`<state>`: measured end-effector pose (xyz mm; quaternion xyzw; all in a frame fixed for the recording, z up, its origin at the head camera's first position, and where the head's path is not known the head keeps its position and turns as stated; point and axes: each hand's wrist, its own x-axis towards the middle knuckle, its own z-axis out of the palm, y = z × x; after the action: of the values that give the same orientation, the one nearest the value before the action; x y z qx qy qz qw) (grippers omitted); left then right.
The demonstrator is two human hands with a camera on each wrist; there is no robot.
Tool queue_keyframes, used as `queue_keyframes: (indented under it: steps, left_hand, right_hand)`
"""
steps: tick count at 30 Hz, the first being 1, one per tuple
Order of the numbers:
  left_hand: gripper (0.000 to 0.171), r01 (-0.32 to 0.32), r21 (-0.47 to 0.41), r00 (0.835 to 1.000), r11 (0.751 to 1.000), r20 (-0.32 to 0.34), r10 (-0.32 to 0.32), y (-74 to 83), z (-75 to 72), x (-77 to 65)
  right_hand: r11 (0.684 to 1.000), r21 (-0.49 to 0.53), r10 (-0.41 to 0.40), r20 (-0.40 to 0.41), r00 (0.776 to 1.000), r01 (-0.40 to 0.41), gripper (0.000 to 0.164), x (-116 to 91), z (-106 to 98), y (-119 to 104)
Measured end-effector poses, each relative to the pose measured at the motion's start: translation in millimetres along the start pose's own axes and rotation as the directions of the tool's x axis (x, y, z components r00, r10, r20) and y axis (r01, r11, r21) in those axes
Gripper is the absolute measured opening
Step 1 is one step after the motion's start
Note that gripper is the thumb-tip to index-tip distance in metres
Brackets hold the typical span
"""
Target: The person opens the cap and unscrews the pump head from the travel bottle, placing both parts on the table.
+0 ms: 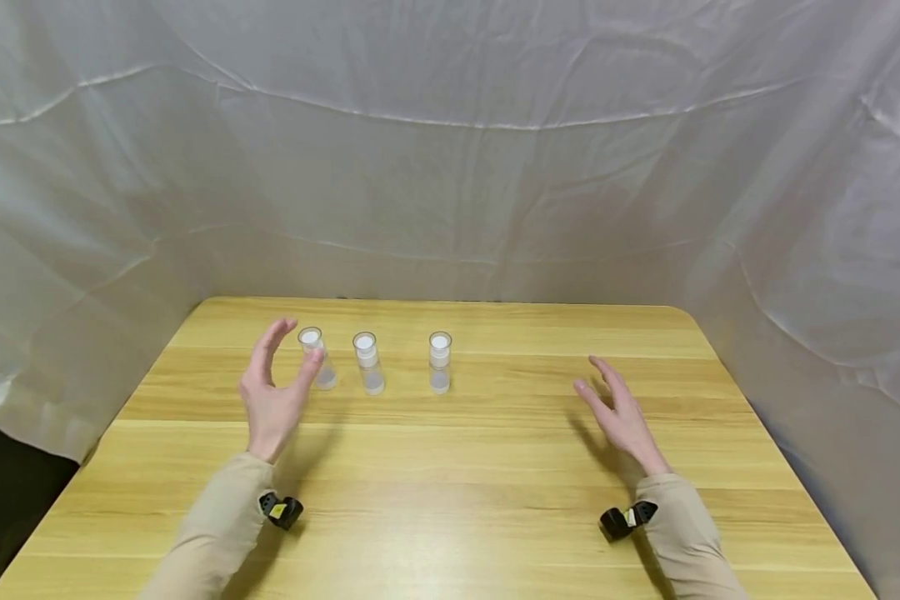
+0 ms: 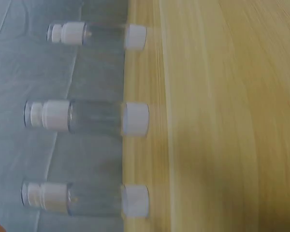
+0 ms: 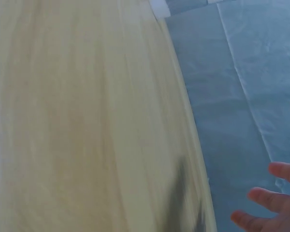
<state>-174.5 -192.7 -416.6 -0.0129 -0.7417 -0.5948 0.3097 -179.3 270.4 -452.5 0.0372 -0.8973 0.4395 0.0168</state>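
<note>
Three clear bottles with white pump tops and whitish bases stand upright in a row: the left bottle [image 1: 326,377], the middle bottle [image 1: 368,363] and the right bottle [image 1: 440,363]. My left hand [image 1: 273,404] is just beside the left bottle, its thumb and fingers spread in a wide C. The thumb overlaps that bottle in the head view, and nothing is held. In the left wrist view the same left bottle [image 2: 135,200] lies lowest, with a bit of finger at the corner. Far to the right, my right hand [image 1: 621,417] hovers over the table, fingers apart and holding nothing.
The wooden table [image 1: 450,467] has rounded far corners. Grey-white sheeting [image 1: 450,183] hangs behind it and along both sides. A small black camera sits on each wrist, the left camera [image 1: 281,510] and the right camera [image 1: 626,521]. A dark area [image 1: 15,500] shows at lower left.
</note>
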Motion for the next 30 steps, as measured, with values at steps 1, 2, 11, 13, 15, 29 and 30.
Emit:
queue_keyframes:
  steps: [1,2,11,13,15,29,30]
  left_hand:
    - [0.06,-0.037,-0.018,0.999,0.999,0.005,0.038,1.5,3.9,-0.8]
    - [0.058,-0.077,-0.033,0.997,0.997,0.016,0.077,2.6,8.0,-1.6]
    - [0.055,-0.252,-0.102,0.955,0.962,0.137,0.265,6.4,48.0,-12.5]
    - [0.056,-0.244,-0.092,0.951,0.965,0.173,0.257,6.4,55.6,-15.1]
    - [0.058,-0.221,-0.073,0.947,0.973,0.222,0.231,6.7,62.2,-18.1]
    - [0.079,0.133,0.019,0.854,0.991,0.505,-0.124,-2.0,97.6,-30.2]
    - [0.079,0.149,0.017,0.848,0.989,0.512,-0.137,-3.1,99.8,-30.5]
  right_hand:
    - [1.0,0.03,0.001,-0.008,1.0,-0.001,0.067,-0.1,0.6,-0.6]
    - [0.998,0.058,0.004,-0.016,1.0,-0.003,0.065,-0.3,1.3,-0.8]
    - [0.975,0.215,-0.027,-0.11,0.994,0.051,0.053,0.4,10.5,-3.0]
    - [0.971,0.233,-0.029,-0.114,0.993,0.056,0.051,0.6,12.0,-3.5]
    - [0.968,0.246,-0.028,-0.113,0.993,0.055,0.051,0.6,13.1,-4.0]
    - [0.958,0.277,-0.046,-0.093,0.995,0.07,0.049,-0.4,17.4,-4.3]
    - [0.958,0.277,-0.045,-0.09,0.995,0.068,0.049,-0.4,17.8,-4.1]
